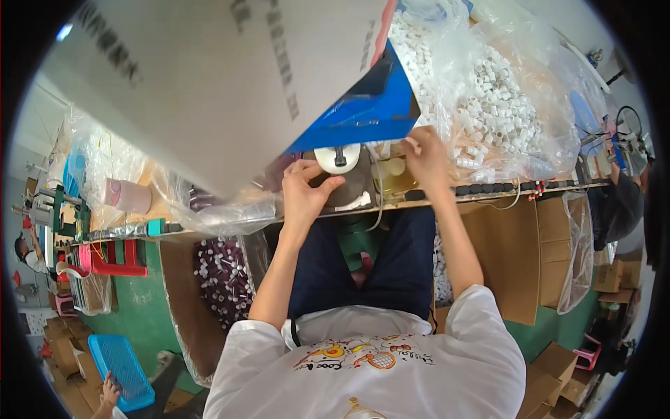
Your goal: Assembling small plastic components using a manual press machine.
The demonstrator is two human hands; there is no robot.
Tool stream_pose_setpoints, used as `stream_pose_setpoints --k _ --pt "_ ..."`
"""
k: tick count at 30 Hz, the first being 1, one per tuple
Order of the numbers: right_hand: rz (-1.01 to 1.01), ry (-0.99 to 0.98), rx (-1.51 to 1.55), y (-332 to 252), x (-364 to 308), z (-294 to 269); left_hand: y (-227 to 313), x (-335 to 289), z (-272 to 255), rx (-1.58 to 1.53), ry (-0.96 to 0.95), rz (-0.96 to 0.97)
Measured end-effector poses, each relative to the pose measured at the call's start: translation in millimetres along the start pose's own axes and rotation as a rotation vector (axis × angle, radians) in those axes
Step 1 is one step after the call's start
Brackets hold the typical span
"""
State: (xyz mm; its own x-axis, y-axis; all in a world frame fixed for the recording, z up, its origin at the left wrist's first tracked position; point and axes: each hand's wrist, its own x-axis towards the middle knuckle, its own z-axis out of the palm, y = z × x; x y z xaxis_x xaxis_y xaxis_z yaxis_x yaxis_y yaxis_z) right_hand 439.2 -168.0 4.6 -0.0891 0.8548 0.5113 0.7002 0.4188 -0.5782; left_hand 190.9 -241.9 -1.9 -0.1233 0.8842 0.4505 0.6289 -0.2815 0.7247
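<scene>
The white round piece [347, 151] in the upper middle of the frame seems stiff, smooth and perhaps slippery, best held by its rim, while my left hand [305, 193] and right hand [429, 162] are half-curled, gripping what I cannot tell.

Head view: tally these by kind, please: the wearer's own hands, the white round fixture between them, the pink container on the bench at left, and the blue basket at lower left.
Own left hand and right hand: 2
White round fixture: 1
Pink container: 1
Blue basket: 1
Total: 5
</scene>
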Motion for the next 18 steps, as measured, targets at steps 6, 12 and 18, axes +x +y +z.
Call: stream_pose_setpoints --k 6,12,18 --pt "-0.031 -0.162 -0.199 36.4 7.1 15.1 -3.6 9.8 -12.6 0.086 -0.105 0.083" --pt "-0.004 -0.043 -0.029 37.0 0.4 9.6 -6.4 2.0 3.7 -0.028 0.007 0.042" --pt "0.113 0.066 0.125 37.1 -0.5 -8.1 -28.9 29.6 -11.7 -0.166 -0.29 0.095"
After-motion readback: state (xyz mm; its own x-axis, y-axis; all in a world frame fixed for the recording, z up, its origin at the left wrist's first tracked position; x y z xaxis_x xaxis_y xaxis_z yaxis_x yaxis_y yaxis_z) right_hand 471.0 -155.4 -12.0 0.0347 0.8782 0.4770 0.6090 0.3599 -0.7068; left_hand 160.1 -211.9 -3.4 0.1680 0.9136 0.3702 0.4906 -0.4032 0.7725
